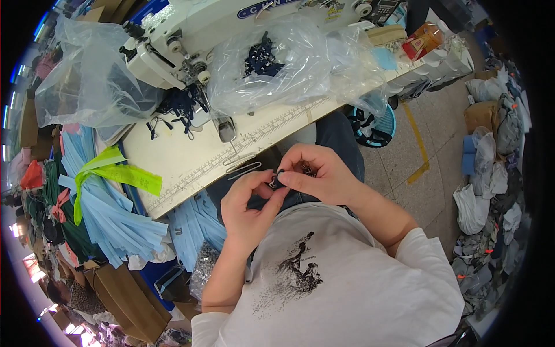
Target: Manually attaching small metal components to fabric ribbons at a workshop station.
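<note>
My left hand (250, 202) and my right hand (319, 173) meet above my lap, just off the near edge of the sewing table. Thumbs and fingers of both pinch a small dark piece (278, 180) with a lighter, shiny bit; its exact kind is too small to make out. Several small brown, shiny bits (306, 169) show in the curl of my right hand. By the sewing machine's (165, 55) needle area lies a heap of short navy cords (184, 104). More navy cords (263, 56) sit in a clear plastic bag (300, 78) on the table.
Light blue fabric strips (110, 196) and a neon yellow-green strip (121, 173) hang at the table's left end. A wire clip (243, 166) juts from the front edge. At right are a blue-rimmed basket (388, 124) on the floor, an orange-brown bottle (426, 40) and piled bundles (483, 254).
</note>
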A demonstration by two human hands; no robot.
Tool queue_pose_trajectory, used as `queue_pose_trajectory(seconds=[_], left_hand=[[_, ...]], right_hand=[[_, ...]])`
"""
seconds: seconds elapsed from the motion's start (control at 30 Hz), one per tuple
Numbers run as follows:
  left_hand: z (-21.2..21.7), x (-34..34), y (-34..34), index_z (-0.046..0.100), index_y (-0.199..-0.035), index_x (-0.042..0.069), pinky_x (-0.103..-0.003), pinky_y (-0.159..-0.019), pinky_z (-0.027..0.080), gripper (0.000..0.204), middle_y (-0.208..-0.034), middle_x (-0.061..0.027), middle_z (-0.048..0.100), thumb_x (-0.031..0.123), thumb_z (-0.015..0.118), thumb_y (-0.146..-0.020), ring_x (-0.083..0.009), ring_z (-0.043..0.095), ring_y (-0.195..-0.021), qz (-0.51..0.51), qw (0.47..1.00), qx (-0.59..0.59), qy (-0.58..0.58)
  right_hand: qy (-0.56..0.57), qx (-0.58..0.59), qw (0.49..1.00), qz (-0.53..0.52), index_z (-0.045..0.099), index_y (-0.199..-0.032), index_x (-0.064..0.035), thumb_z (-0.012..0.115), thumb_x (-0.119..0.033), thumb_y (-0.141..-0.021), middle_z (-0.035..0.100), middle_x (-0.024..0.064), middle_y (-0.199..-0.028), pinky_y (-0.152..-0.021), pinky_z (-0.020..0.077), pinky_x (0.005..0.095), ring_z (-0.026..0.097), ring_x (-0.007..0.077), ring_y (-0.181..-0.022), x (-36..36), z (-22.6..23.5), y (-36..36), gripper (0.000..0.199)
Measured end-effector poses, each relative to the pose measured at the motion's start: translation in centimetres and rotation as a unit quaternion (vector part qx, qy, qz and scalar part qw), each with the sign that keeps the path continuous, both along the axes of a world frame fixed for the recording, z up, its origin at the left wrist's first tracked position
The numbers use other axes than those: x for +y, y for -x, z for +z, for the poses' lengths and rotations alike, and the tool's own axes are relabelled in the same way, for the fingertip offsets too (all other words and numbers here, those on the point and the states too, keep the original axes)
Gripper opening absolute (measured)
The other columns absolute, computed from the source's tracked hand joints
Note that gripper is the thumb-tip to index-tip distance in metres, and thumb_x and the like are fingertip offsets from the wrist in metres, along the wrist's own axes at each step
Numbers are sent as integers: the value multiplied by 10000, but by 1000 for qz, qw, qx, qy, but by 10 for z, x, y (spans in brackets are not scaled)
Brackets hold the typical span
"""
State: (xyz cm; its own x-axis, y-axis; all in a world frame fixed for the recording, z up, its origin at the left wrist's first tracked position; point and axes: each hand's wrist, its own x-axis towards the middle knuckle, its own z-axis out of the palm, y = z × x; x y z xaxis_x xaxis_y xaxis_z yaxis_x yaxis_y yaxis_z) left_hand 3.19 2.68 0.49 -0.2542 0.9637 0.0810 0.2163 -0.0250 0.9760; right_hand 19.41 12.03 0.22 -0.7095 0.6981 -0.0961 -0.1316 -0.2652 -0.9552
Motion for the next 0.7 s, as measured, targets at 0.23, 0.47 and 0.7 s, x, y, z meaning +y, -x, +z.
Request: queue_pose_trajectory(seconds=[0.23, 0.47, 0.7], left_hand=[[-7, 2, 2, 667, -996, -15, -217, -603, 475, 276, -881, -103, 666, -65, 744, -735, -121, 587, -636, 28, 994, 77, -77], [2, 8, -1, 669, -987, -7, -242, -671, 488, 273, -881, -106, 670, -72, 741, -732, -144, 610, -726, 72, 994, -2, -79], [-9, -1, 3, 611, -1007, -11, -257, -702, 519, 258, -912, -101, 668, -88, 702, -779, -142, 626, -756, 6, 994, 19, -111]], right_hand=[[108, 46, 993, -9, 596, -959, -39, 655, -90, -893, 586, -30, -826, -574, 402, 188, 494, 15, -687, 3, 8, 0, 102], [188, 56, 981, 8, 594, -954, -55, 634, -130, -914, 545, -54, -773, -432, 244, 169, 372, -17, -554, 4, 9, 1, 95], [211, 60, 976, 3, 594, -959, -60, 630, -154, -921, 543, -57, -758, -429, 251, 168, 380, -18, -550, 5, 11, 3, 108]])
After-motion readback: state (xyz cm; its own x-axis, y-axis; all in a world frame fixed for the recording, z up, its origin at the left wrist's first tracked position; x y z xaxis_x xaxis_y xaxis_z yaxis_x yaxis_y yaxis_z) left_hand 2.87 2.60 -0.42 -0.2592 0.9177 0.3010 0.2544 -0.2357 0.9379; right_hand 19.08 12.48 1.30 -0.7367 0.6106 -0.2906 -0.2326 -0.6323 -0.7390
